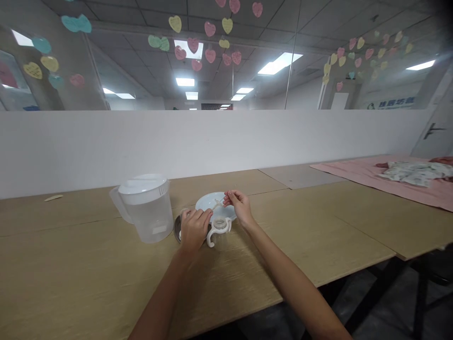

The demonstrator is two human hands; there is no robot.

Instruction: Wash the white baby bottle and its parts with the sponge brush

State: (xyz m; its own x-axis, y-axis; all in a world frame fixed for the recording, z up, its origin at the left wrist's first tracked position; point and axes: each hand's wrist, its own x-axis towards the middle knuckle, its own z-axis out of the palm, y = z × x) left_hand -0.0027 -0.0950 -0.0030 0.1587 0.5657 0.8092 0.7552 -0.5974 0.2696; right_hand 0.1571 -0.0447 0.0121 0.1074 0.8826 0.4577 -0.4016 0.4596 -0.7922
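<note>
Both of my hands are over a pale plate on the wooden table. My left hand is closed at the plate's left edge, with a thin pale piece at its fingertips. My right hand pinches something thin near the other end of that piece; it is too small to name. A clear glass jar with a white curved handle stands just in front of the plate. Behind my left hand, a dark round tray or dish is partly hidden.
A translucent lidded pitcher stands to the left of my hands. A pink cloth with a patterned fabric lies at the far right. The table meets a white wall behind.
</note>
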